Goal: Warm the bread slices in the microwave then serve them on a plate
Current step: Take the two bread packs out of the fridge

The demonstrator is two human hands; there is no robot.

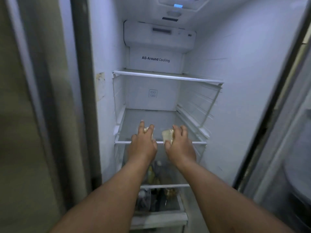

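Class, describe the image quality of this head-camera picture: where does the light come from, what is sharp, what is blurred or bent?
Head view: bluish light from the fridge ceiling lamp; the back-wall lettering reads sharp; the door frames at both edges smear and bow from the wide lens; the hands, left and right, and the bread are dim and soft; the lower drawer is dark.

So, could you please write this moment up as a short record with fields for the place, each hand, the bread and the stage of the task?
place: open white fridge, at its middle glass shelf
left hand: curled over a pale bread slice, mostly hidden
right hand: gripping a pale bread slice in clear wrap
bread: both pieces at the shelf's front edge
below: dark jars and packets, too blurred to name
stage: bread being collected; no microwave or plate in view
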